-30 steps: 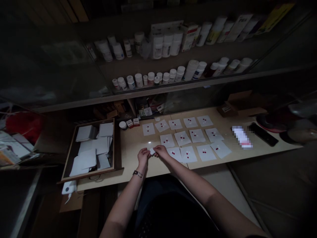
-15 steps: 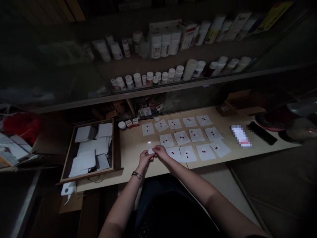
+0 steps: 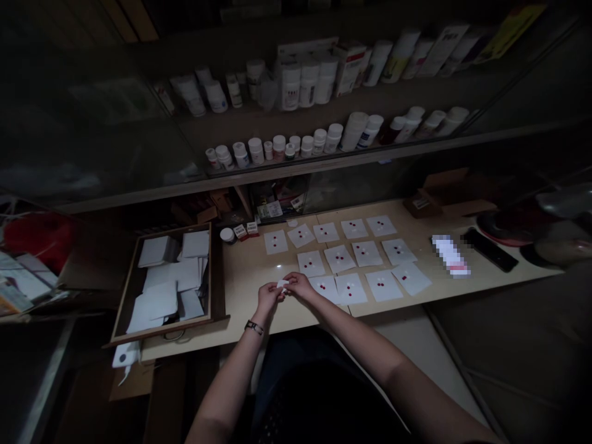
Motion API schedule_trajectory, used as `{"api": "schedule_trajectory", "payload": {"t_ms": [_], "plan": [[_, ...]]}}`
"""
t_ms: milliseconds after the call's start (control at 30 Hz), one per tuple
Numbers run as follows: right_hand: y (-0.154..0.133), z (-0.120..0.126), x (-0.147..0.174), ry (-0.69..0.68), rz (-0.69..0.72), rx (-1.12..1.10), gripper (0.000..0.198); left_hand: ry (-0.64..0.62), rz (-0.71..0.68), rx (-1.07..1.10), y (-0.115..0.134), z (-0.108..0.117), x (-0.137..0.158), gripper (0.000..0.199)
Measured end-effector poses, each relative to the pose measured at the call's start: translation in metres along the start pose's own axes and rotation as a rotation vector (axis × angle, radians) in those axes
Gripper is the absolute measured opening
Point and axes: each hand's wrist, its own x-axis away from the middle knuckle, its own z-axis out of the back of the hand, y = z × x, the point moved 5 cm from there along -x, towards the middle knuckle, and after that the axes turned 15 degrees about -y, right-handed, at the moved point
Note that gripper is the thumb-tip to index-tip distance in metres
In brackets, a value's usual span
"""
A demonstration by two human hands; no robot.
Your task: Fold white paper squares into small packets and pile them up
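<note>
My left hand (image 3: 269,296) and my right hand (image 3: 298,286) meet over the front of the table, fingers pinched on a small folded white paper (image 3: 282,284). Fingers hide most of the paper. To the right lie several flat white paper squares in rows, such as one paper square (image 3: 276,242) at the back left and another (image 3: 351,290) at the front. On each rest a few dark red and white pills (image 3: 339,256). The front square nearest my right hand is partly covered by it.
An open drawer (image 3: 217,271) full of white papers (image 3: 160,299) stands at the left. A white-lidded jar (image 3: 227,235) and small boxes (image 3: 245,230) sit behind. At the right are a lit phone (image 3: 449,254), a dark phone (image 3: 490,249) and a cardboard box (image 3: 446,200). Bottles (image 3: 256,150) line shelves above.
The paper between my hands has changed shape slightly, with my fingers shifting on it. The paper squares and pills stay where they were.
</note>
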Motion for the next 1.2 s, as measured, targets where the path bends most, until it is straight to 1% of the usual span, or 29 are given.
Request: {"api": "schedule_trajectory", "payload": {"t_ms": [100,267,333,367,400,433,500,567,633,667,733,867,1000,1133,1200], "plan": [[-0.001,0.004,0.001,0.025,0.012,-0.019,0.025,0.029,-0.028,0.016,-0.002,0.002,0.003,0.032],[0.006,0.002,0.000,0.023,0.002,0.057,0.025,0.056,-0.060,-0.004,0.000,0.002,-0.001,0.030],[0.004,0.007,-0.006,0.026,0.004,0.098,0.025,0.048,-0.062,-0.009,0.003,0.000,-0.006,0.033],[0.000,0.014,-0.010,0.049,0.015,0.125,0.025,0.050,-0.069,-0.011,0.006,-0.001,-0.009,0.035],[-0.008,0.025,-0.017,0.083,0.026,0.158,0.024,0.058,-0.081,-0.011,0.009,-0.001,-0.012,0.037],[-0.021,0.040,-0.024,0.152,0.061,0.195,0.025,0.070,-0.098,-0.009,0.012,-0.001,-0.015,0.040],[-0.056,0.075,-0.041,0.302,0.143,0.308,0.024,0.098,-0.136,-0.007,0.016,0.001,-0.020,0.043],[-0.095,0.113,-0.058,0.466,0.239,0.392,0.020,0.103,-0.145,-0.017,0.018,0.004,-0.025,0.041],[-0.127,0.142,-0.075,0.592,0.275,0.498,0.019,0.103,-0.147,-0.033,0.017,0.010,-0.027,0.038],[-0.139,0.153,-0.083,0.624,0.254,0.569,0.019,0.108,-0.143,-0.048,0.016,0.014,-0.027,0.035],[-0.152,0.165,-0.099,0.629,0.232,0.624,0.018,0.144,-0.157,-0.087,0.016,0.023,-0.025,0.031],[-0.153,0.172,-0.119,0.619,0.165,0.696,0.015,0.205,-0.176,-0.175,0.018,0.036,-0.016,0.027],[-0.149,0.171,-0.123,0.641,0.092,0.787,0.016,0.219,-0.172,-0.207,0.024,0.038,-0.011,0.026],[-0.151,0.165,-0.121,0.662,0.052,1.038,0.013,0.238,-0.185,-0.196,0.029,0.039,-0.011,0.027],[-0.153,0.160,-0.123,0.620,0.063,1.145,0.016,0.257,-0.169,-0.198,0.029,0.041,-0.013,0.030]]}}
